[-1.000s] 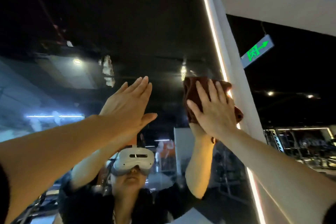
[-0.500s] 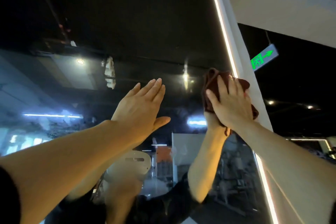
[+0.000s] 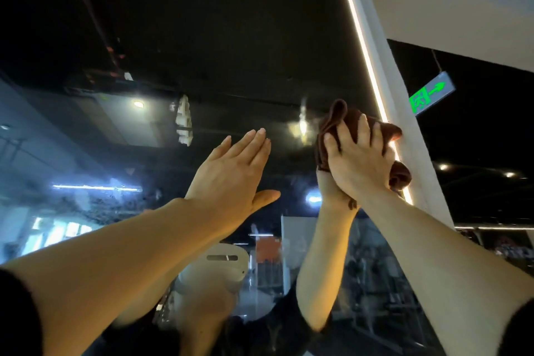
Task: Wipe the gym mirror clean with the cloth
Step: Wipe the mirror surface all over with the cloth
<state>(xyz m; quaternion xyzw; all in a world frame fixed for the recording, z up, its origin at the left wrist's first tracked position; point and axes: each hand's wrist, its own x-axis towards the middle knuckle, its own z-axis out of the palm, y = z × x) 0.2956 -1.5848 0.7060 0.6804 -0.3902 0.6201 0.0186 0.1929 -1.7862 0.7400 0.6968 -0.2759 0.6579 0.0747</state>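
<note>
The right hand (image 3: 359,162) presses the brown cloth (image 3: 335,121) flat against the mirror (image 3: 231,37), fingers spread over it, right beside the lit strip (image 3: 372,78) at the mirror's right edge. The left hand (image 3: 231,173) is open, fingers straight, palm toward the glass (whether it actually touches, I cannot tell). To wipe well here, keep the palm's pressure even and run the cloth along the edge in overlapping passes, so that no streaks are left beside the strip.
</note>
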